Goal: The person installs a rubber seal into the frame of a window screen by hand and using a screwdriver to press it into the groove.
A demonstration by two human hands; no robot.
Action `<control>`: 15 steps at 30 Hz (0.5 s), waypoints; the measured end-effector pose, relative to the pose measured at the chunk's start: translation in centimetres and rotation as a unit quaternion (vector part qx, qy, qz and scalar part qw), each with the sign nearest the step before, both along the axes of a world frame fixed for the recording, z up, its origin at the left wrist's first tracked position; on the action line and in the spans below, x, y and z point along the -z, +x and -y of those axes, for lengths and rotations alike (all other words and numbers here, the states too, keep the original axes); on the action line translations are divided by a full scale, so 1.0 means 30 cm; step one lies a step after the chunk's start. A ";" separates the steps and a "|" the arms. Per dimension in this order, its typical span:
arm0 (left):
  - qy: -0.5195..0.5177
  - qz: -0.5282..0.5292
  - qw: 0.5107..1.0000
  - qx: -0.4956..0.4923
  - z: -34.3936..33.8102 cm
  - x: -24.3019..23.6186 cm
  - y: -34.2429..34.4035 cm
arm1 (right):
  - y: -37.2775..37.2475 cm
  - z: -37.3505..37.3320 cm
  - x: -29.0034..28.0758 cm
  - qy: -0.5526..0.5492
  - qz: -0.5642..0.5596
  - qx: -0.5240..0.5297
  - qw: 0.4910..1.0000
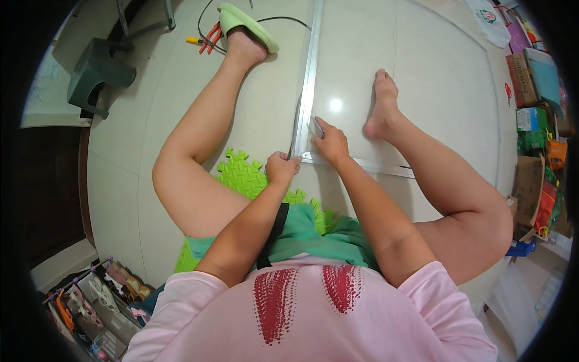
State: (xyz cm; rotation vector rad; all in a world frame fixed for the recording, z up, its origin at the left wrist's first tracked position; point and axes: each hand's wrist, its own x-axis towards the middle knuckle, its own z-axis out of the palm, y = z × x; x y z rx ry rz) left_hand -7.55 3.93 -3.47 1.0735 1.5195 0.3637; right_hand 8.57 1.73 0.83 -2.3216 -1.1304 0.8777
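A silvery metal frame point(309, 78) lies on the floor between my legs, its near corner right in front of me. My left hand point(282, 168) is closed at that corner, thumb and fingers pinched at the frame's outer edge. Just right of the corner, inside the frame, my right hand point(332, 143) is closed around a thin grey tool point(317, 127). Its kind is too small to make out. The tool's narrow end points toward the frame's long side bar. Beneath my left wrist spreads a bright green foam mat point(238, 172) with jigsaw edges.
Red-handled pliers point(210, 39) and a black cable point(283, 18) lie by the green slipper point(247, 27) on my left foot. A dark green stool point(99, 75) stands at the left. Boxes point(522, 78) and bags line the right side. A shoe rack point(90, 301) is at lower left.
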 end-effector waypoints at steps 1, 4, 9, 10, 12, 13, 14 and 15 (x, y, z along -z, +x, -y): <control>-0.012 0.055 0.998 -0.026 -0.003 0.001 -0.013 | -0.017 0.006 0.000 -0.004 -0.004 -0.003 1.000; 0.002 0.051 0.998 -0.042 -0.015 -0.011 -0.021 | -0.053 0.044 0.008 -0.066 0.027 -0.044 0.996; -0.011 0.095 0.995 -0.033 -0.065 -0.036 -0.012 | -0.050 0.081 0.051 0.021 0.056 -0.051 0.997; -0.011 0.092 0.995 -0.033 -0.067 -0.032 -0.015 | -0.052 0.081 0.048 0.021 0.053 -0.052 0.997; 0.005 0.120 0.992 -0.040 -0.068 -0.024 -0.021 | -0.052 0.085 0.042 0.043 0.019 -0.049 0.998; 0.005 0.119 0.992 -0.038 -0.076 -0.025 -0.014 | -0.047 0.086 0.041 0.043 0.019 -0.047 0.998; 0.082 0.109 0.987 -0.081 -0.084 -0.026 -0.008 | -0.043 0.087 0.041 0.035 -0.003 -0.043 0.998; 0.159 0.099 0.975 -0.123 -0.089 -0.028 -0.002 | -0.040 0.088 0.040 0.026 -0.026 -0.040 0.999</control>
